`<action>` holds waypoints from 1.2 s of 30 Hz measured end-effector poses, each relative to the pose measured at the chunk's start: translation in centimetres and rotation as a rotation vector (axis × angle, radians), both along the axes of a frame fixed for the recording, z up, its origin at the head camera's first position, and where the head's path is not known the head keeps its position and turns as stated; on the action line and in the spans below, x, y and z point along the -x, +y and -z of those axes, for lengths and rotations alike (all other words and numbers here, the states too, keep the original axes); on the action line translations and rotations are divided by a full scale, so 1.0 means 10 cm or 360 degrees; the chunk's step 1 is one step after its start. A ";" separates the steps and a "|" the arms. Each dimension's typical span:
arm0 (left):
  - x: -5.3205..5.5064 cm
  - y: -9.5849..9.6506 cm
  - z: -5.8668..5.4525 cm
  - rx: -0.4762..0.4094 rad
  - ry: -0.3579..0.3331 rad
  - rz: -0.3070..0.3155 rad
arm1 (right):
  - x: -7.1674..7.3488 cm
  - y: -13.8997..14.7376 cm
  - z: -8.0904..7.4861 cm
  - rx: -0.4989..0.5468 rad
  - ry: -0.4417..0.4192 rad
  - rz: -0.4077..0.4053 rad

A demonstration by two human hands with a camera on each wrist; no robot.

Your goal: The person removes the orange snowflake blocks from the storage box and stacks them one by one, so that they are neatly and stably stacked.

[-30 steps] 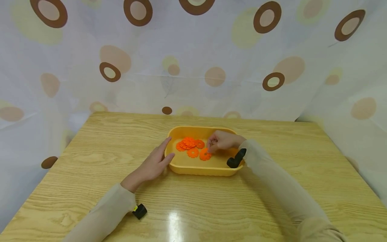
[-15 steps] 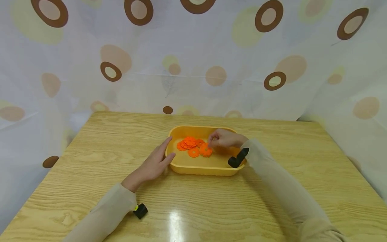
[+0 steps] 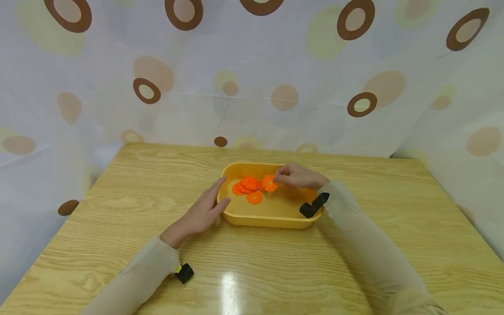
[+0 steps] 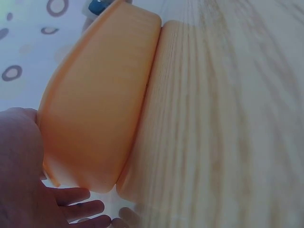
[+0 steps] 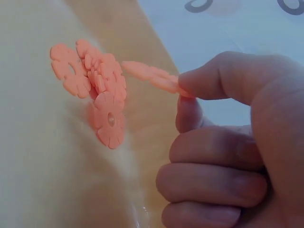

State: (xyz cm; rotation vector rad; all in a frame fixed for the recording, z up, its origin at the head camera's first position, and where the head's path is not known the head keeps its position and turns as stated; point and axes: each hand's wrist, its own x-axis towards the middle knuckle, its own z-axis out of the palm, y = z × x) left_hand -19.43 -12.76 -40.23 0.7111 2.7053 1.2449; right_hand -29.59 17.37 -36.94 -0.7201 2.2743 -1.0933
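Observation:
My right hand (image 3: 301, 176) pinches an orange flower-shaped plastic disc (image 3: 270, 183) between thumb and index finger, raised above the floor of a yellow tray (image 3: 271, 222). In the right wrist view the held disc (image 5: 152, 77) is seen nearly edge-on, the other fingers curled below it. Several matching discs (image 3: 247, 184) lie heaped in the tray's left half, with a single disc (image 3: 254, 197) in front of them. At the tray's left end rests my left hand (image 3: 201, 212), thumb and index finger at the rim. Its other fingers (image 4: 83, 210) stretch straight along the outside in the left wrist view.
The tray stands on a wood-grain table (image 3: 252, 262). Behind it hangs a pale curtain (image 3: 252, 122) patterned with brown and beige ovals. A black wrist camera (image 3: 313, 206) on the right sleeve hangs over the tray's right end; another black camera (image 3: 184, 273) is on the left wrist.
My right hand has picked up a disc from the tray floor, tilted it and lifted it up and slightly back. The left hand stays at the tray's left end.

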 end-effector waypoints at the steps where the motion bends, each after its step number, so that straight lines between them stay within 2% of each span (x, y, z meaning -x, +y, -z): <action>1: 0.00 0.00 0.00 0.0000 0.0001 0.0000 | 0.00 0.00 -0.01 0.0001 0.0001 -0.0001; 11: 0.00 0.02 0.00 0.0000 -0.0012 -0.0002 | -0.04 0.05 -0.10 0.0030 0.0034 -0.0018; 27: 0.00 0.02 -0.01 -0.0010 0.0029 0.0006 | -0.06 0.19 -0.33 -0.0100 0.0165 0.0127; 36: -0.01 0.03 -0.01 -0.0010 0.0011 -0.0013 | -0.09 0.35 -0.32 -0.0062 0.0149 0.0211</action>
